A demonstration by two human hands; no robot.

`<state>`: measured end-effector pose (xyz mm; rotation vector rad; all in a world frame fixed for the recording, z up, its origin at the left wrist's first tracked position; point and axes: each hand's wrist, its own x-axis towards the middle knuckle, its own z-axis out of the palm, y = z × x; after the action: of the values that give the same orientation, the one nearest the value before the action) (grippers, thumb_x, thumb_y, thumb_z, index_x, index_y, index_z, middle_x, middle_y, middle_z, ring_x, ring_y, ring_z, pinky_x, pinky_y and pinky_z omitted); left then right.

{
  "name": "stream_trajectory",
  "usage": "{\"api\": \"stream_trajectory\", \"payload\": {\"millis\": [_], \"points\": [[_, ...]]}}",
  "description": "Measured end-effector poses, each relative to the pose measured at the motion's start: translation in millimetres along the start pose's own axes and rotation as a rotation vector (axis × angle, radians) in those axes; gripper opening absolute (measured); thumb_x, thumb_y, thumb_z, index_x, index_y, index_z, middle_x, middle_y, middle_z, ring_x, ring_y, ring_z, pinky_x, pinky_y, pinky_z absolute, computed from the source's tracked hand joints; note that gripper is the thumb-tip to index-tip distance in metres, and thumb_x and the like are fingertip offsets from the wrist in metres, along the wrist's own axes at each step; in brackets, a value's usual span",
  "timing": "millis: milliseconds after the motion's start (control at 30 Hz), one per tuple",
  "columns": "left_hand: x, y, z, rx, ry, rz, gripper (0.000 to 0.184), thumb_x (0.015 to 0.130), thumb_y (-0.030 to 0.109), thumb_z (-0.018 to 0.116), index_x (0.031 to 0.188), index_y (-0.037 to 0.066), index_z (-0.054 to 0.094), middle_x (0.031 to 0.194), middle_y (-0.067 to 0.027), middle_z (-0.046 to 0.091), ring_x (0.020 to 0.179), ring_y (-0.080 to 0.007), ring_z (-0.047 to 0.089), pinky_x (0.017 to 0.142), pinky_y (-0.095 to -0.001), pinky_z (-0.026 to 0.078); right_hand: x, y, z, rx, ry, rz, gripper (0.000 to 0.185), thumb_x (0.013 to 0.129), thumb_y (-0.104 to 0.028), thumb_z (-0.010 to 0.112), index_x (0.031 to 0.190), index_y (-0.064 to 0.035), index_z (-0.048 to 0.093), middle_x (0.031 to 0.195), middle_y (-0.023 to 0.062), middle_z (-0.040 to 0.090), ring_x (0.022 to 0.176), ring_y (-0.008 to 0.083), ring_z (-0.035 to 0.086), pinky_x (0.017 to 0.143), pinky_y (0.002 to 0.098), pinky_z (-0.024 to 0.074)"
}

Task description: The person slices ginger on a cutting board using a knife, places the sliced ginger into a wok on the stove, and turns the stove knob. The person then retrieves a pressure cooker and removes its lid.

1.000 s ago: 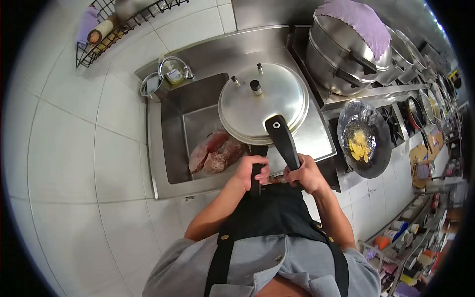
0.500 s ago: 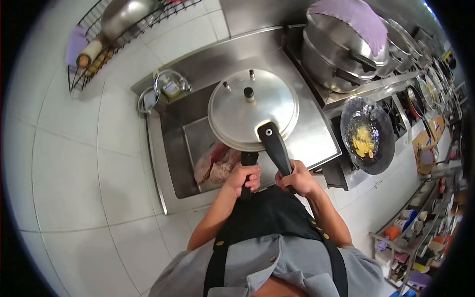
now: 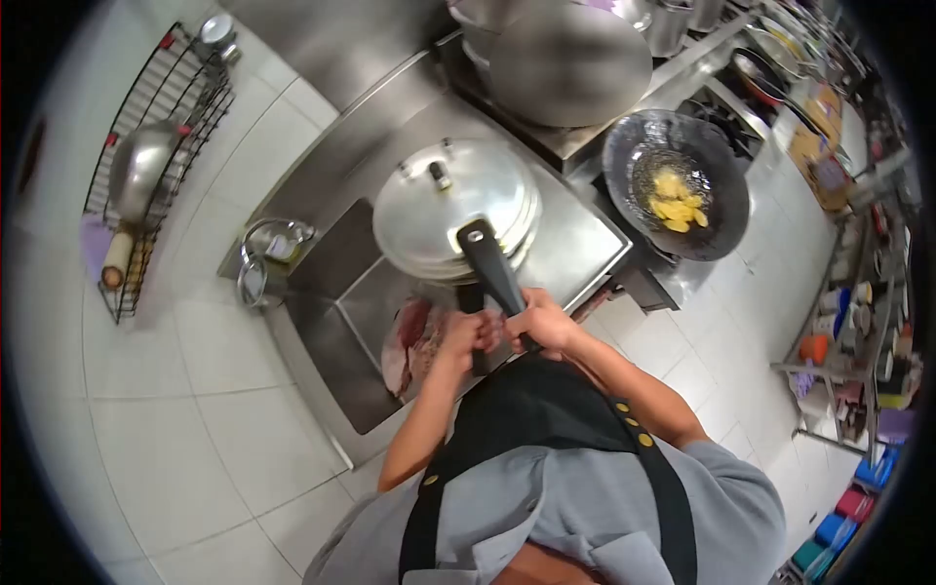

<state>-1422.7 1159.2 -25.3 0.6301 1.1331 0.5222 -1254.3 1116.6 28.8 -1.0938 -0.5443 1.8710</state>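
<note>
A silver pressure cooker [image 3: 429,219] stands at the sink's edge with its lid on. My left hand [image 3: 470,336] is closed around the black lower handle of the pot. My right hand [image 3: 541,322] is wrapped round the black lid handle [image 3: 492,268], which sits at a small angle to the lower one. Both hands are close together, nearly touching. Pieces of raw meat [image 3: 414,341] lie in the steel sink [image 3: 346,292] beside my left hand, partly hidden by it.
A dark wok [image 3: 624,171] with yellow pieces in oil sits on the stove at right. Large steel pots [image 3: 570,63] stand behind. A wire rack [image 3: 146,107] hangs on the tiled wall at left. Shelving with coloured items [image 3: 848,361] stands far right.
My view has turned, so the surroundings have shifted. My hands have drawn closer together, and the lid handle has swung nearer to the lower handle.
</note>
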Motion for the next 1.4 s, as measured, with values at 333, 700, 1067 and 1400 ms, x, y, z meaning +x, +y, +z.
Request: {"api": "stream_trajectory", "payload": {"millis": [333,700,1067,1400], "points": [[11.8,-6.6,-26.1,-0.202,-0.18,0.008,0.024,0.083,0.006,0.059,0.063,0.006,0.046,0.052,-0.0007,0.043,0.036,-0.0102,0.04,0.039,-0.0295,0.036,33.6,-98.8,-50.3,-0.507,-0.015,-0.251,0.022,0.058,-0.001,0.059,0.079,-0.0004,0.055,0.064,0.005,0.054,0.047,0.0135,0.051,0.041,0.027,0.0398],[-146.5,-45.7,-63.5,-0.041,0.141,0.089,0.018,0.08,0.006,0.062,0.069,0.003,0.048,0.048,-0.0029,0.046,0.035,-0.01,0.041,0.034,-0.0263,0.031,208.1,-58.9,-95.8,-0.369,-0.15,-0.122,0.029,0.061,0.006,0.057,0.088,0.0029,0.048,0.069,0.0087,0.052,0.048,0.0144,0.047,0.042,0.0281,0.0379],[-177.6,-62.9,-53.3,-0.242,0.363,0.168,0.019,0.076,0.008,0.067,0.074,0.005,0.048,0.048,-0.0003,0.042,0.035,-0.0092,0.039,0.032,-0.0248,0.028,287.4,-12.0,-89.3,-0.82,-0.077,-0.056,0.009,0.064,-0.002,0.058,0.068,0.0021,0.051,0.057,0.0128,0.052,0.046,0.0282,0.05,0.048,0.0397,0.0435],[-160.9,-95.9,-177.4,0.984,1.036,0.3,0.033,0.077,0.012,0.065,0.103,-0.002,0.05,0.072,-0.0245,0.061,0.067,-0.0429,0.06,0.059,-0.0482,0.049,313.3,-16.2,39.1,-1.389,0.129,-0.851,0.026,0.069,-0.015,0.07,0.088,-0.0005,0.061,0.094,0.0199,0.06,0.089,0.0378,0.059,0.078,0.0438,0.0488]]}}
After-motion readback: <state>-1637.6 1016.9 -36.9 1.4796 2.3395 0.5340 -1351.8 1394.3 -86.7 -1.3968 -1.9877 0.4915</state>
